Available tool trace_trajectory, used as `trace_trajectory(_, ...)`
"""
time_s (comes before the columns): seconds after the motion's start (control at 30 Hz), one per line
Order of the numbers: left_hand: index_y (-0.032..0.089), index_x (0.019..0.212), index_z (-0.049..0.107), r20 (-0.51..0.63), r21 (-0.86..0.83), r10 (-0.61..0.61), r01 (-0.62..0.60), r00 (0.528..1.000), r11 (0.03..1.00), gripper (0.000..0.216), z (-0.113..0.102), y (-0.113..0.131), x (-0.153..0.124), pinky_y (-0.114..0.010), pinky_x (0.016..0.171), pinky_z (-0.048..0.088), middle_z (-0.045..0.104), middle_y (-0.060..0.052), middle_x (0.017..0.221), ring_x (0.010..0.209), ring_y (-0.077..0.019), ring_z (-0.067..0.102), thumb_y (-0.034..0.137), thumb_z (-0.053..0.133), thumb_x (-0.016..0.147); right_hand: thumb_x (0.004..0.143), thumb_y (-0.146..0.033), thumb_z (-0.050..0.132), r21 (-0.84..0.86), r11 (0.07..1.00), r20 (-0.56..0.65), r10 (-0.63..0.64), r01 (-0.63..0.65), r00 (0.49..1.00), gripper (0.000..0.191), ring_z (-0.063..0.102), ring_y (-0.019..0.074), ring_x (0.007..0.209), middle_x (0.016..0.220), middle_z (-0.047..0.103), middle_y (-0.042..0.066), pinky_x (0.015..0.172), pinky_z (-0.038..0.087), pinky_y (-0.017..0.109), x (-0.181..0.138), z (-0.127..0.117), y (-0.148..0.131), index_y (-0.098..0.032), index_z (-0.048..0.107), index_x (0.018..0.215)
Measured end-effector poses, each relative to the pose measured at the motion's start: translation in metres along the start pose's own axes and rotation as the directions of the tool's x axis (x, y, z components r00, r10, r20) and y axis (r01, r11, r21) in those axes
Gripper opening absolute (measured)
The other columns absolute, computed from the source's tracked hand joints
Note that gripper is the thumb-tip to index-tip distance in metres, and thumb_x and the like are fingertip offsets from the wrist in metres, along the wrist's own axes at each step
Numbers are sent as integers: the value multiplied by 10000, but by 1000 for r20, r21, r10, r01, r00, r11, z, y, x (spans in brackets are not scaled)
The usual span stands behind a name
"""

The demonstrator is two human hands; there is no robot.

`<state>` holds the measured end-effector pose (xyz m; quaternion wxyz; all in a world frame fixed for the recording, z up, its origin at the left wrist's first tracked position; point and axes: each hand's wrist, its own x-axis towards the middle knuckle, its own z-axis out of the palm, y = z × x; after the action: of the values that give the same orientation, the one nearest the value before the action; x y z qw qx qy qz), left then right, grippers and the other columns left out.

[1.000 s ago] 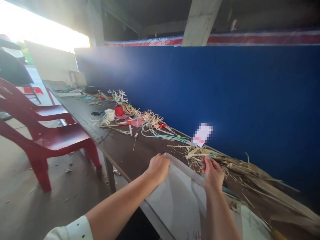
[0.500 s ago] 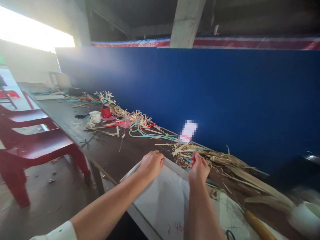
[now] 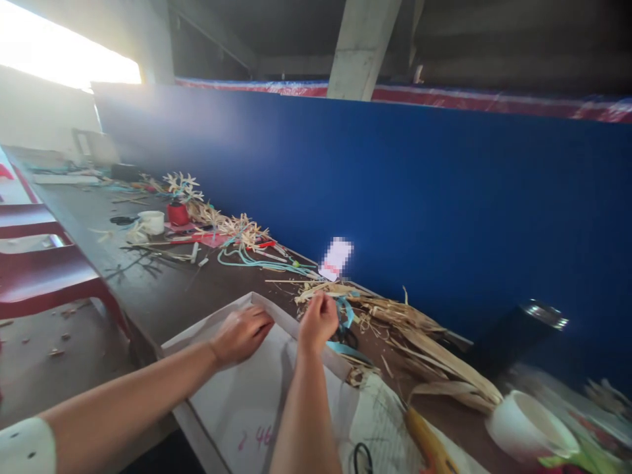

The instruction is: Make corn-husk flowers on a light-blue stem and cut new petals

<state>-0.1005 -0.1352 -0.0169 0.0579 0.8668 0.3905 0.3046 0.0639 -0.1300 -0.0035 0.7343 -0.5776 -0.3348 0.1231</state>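
Over the inside of a shallow white cardboard tray (image 3: pixel 232 401), my left hand (image 3: pixel 245 334) has its fingers curled together; what they hold, if anything, is hidden. My right hand (image 3: pixel 318 322) is in a pinch above the tray's far right rim, beside dry straw-coloured scraps (image 3: pixel 306 289). I cannot make out anything between those fingertips. A light-blue strip (image 3: pixel 349 313) lies just to the right of this hand. Handwritten reddish figures mark the tray's floor.
Dried husk leaves (image 3: pixel 409 316) lie along the blue partition (image 3: pixel 419 197). Pale straw flowers (image 3: pixel 241 230) and blue cords (image 3: pixel 251 258) are farther left. A white cup (image 3: pixel 528 424), a yellow-handled tool (image 3: pixel 427 441) and a dark cylinder (image 3: pixel 523 336) stand or lie right. Red chairs (image 3: pixel 49 276) line the left.
The view has turned right, so the table's things sit farther left. My left hand has come off the tray's far corner to over its inside. My right hand stays pinched near the scraps.
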Motion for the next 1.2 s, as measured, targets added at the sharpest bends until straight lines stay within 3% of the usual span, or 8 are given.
trace_trajectory(0.27, 220, 841, 645, 75, 52, 4, -8, 997, 999, 288, -1, 4, 1, -287, 775, 409, 630, -55, 835, 824, -166, 562, 289, 369, 887, 853, -418, 439, -86, 992, 130, -77, 88, 988, 312, 605, 198, 723, 825, 674, 97, 683, 443, 289, -13, 0, -11, -175, 636, 841)
trace_trajectory(0.53, 245, 847, 661, -42, -103, 5, -10, 999, 995, 259, 0, 2, 3, -268, 748, 429, 644, -33, 836, 808, -152, 570, 281, 406, 874, 831, -400, 484, -181, 971, 118, -133, 153, 984, 266, 584, 184, 681, 740, 656, 49, 680, 417, 284, -9, -4, -10, -195, 652, 804)
trace_trajectory(0.63, 228, 863, 658, -150, -216, -63, 29, 987, 976, 268, -11, 6, 9, -255, 739, 432, 636, -36, 843, 784, -136, 562, 308, 403, 888, 810, -415, 516, -164, 981, 88, -88, 102, 992, 256, 572, 171, 660, 700, 642, 29, 672, 414, 280, -4, -5, -6, -206, 659, 776)
trace_trajectory(0.8, 194, 818, 661, -279, -351, -136, 31, 951, 936, 244, -35, 11, 38, -211, 608, 399, 607, -16, 750, 646, -101, 520, 329, 463, 868, 793, -459, 476, -91, 995, -63, 29, -35, 998, 325, 483, 139, 478, 565, 561, -5, 466, 367, 258, 15, -15, 5, -185, 648, 819)
trace_trajectory(0.87, 184, 802, 666, -307, -369, -123, 1, 944, 929, 225, -38, 12, 58, -204, 632, 398, 624, -16, 762, 676, -100, 535, 305, 484, 853, 733, -443, 545, 83, 985, -164, 165, -153, 973, 289, 418, 111, 426, 554, 535, -20, 403, 313, 239, 21, -21, 7, -181, 646, 806)
trace_trajectory(0.97, 181, 765, 681, -210, -327, -90, 17, 973, 945, 246, -31, 11, 91, -209, 638, 389, 637, -12, 726, 671, -106, 544, 310, 484, 837, 660, -396, 619, 324, 906, -216, 350, -271, 911, 250, 364, 84, 408, 539, 504, -31, 368, 263, 220, 26, -28, 5, -173, 645, 769)
trace_trajectory(1.07, 183, 754, 698, 24, -267, -133, 135, 991, 954, 274, -15, 8, 121, -217, 618, 390, 657, -17, 683, 653, -124, 567, 344, 484, 815, 622, -368, 660, 402, 875, -243, 385, -269, 890, 244, 358, 70, 418, 532, 488, -43, 371, 253, 203, 26, -30, 1, -161, 644, 751)
trace_trajectory(1.2, 207, 811, 718, 291, -127, -281, 328, 914, 936, 217, 13, 0, 148, -223, 685, 430, 709, -46, 835, 804, -164, 630, 293, 525, 762, 596, -353, 696, 397, 886, -257, 357, -238, 898, 283, 360, 62, 423, 527, 490, -48, 374, 240, 192, 25, -27, 1, -139, 658, 779)
